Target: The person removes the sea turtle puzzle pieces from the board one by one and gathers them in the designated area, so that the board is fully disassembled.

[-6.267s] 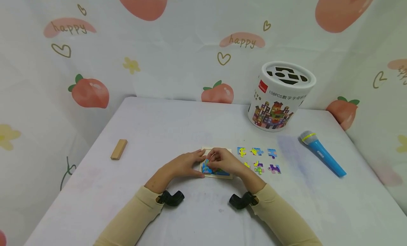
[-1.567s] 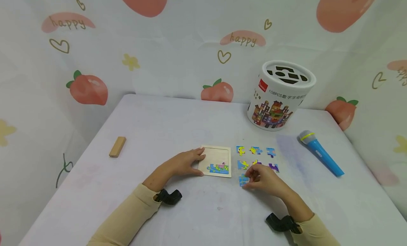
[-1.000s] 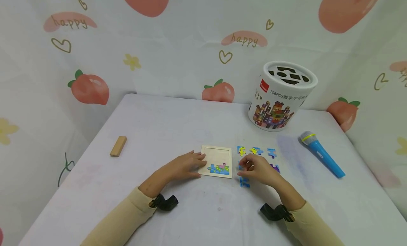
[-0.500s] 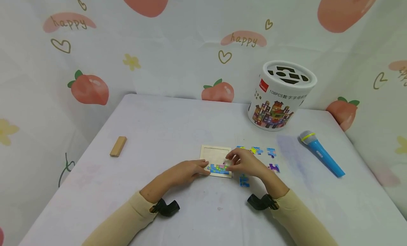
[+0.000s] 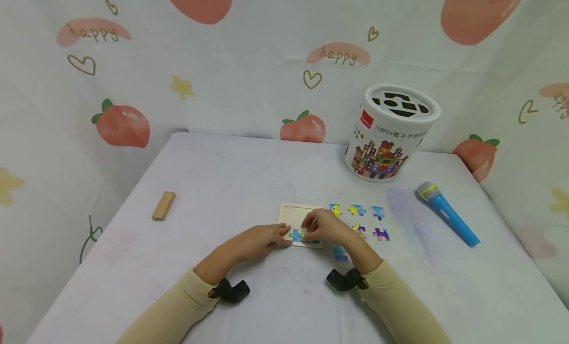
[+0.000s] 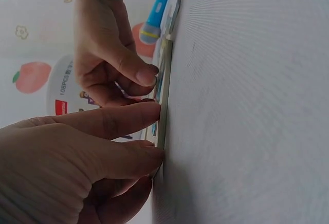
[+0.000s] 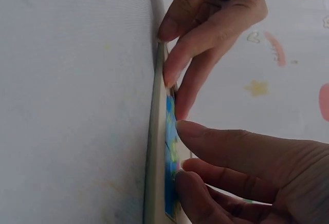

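Note:
A square wooden puzzle tray [image 5: 285,211] lies on the white table, with blue, green and pink jigsaw pieces [image 5: 297,235] joined along its near side. My left hand [image 5: 255,243] holds the tray's near-left corner, thumb and index finger against its edge. My right hand [image 5: 328,228] is over the tray's right part. In the right wrist view, its thumb and curled fingers pinch at a puzzle piece [image 7: 172,152] in the tray, partly hidden by the fingertips. Loose jigsaw pieces [image 5: 357,210] lie right of the tray, and one blue piece [image 5: 341,253] is below my right wrist.
A white building-block bucket [image 5: 386,151] with a shape-hole lid stands at the back right. A blue toy microphone [image 5: 449,213] lies right of the pieces. On the left is a small wooden block [image 5: 163,206]. A printed cloth [image 5: 249,62] hangs behind the table.
My right hand has moved left from the loose pieces onto the tray. The blue piece it was touching earlier stays on the table. My left hand has shifted slightly towards the tray's near-left corner.

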Motion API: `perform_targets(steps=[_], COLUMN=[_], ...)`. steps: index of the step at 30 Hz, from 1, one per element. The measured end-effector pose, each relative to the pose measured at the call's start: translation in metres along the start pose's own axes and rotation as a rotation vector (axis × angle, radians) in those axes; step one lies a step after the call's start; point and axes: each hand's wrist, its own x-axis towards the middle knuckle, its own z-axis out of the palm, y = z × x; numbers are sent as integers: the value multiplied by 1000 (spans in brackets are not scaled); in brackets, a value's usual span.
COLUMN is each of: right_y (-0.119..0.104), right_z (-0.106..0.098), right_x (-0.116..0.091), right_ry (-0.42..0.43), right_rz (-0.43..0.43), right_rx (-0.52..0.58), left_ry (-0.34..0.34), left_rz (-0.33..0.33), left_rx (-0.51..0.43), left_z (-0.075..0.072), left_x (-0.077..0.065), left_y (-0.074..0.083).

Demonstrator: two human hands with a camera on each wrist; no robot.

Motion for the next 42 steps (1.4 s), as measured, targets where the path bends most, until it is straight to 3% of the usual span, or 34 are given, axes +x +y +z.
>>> perform_targets(steps=[15, 30, 42], right_y=[-3, -2, -3], right_z=[4, 5, 3], right_x=[-2, -2, -3], right_ry=[-17, 3, 3], right_rz=[-37, -18, -37], right_rx=[-18, -16, 46], left_ry=[1, -2, -3], left_rz=[-9, 10, 0], left_rx=[-8, 5, -7], left_z=[2, 1, 1], left_x=[0, 1, 1], left_y=[-1, -2, -1])
